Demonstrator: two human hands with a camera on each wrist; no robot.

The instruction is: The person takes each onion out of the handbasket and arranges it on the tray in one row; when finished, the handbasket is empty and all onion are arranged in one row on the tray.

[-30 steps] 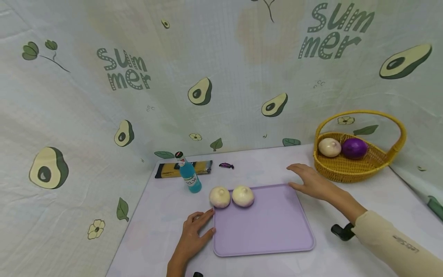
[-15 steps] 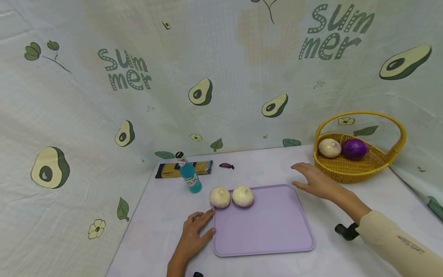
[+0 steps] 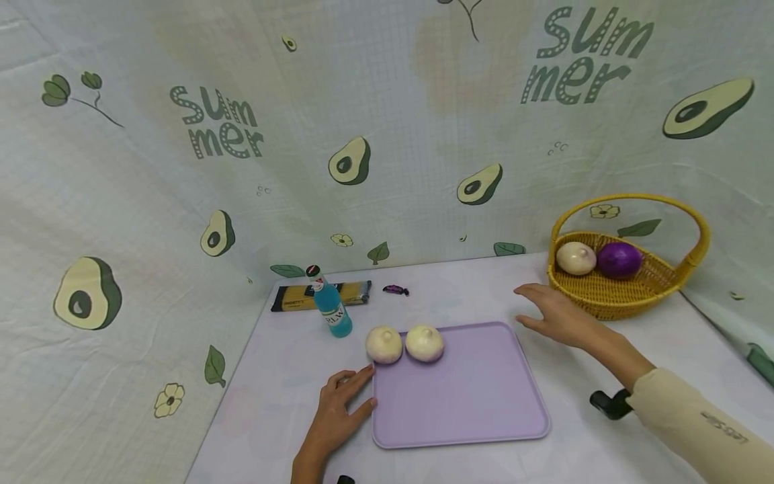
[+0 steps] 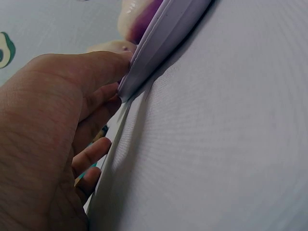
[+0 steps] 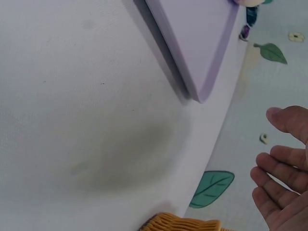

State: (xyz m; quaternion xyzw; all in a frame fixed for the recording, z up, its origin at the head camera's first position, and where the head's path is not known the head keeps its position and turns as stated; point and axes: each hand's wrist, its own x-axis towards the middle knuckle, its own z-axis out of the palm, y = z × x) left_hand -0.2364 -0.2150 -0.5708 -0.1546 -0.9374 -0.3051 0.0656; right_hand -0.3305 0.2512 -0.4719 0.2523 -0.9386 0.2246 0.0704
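A light purple tray (image 3: 459,403) lies on the table, with two whitish, purple-tinged onions (image 3: 425,343) side by side at its far left corner. My left hand (image 3: 335,410) touches the tray's left edge with thumb and fingertips; the left wrist view shows the fingers (image 4: 96,156) spread against the side rather than wrapped round it. My right hand (image 3: 559,316) is raised beyond the tray's far right corner, near the yellow wicker basket (image 3: 611,306). Nothing is in it, and the fingers (image 5: 276,185) are loosely extended. A white onion (image 3: 576,258) and a purple onion (image 3: 619,260) sit in the basket.
Left of the tray's far corner stands a bottle of blue drink (image 3: 332,310), in front of a yellow and black packet (image 3: 357,293). A small purple wrapped candy (image 3: 396,290) lies farther back. Behind the table hangs a printed curtain (image 3: 411,121).
My right hand has drifted a little to the right, away from the tray's far right corner and closer to the basket. My left hand, the tray and the onions have stayed put.
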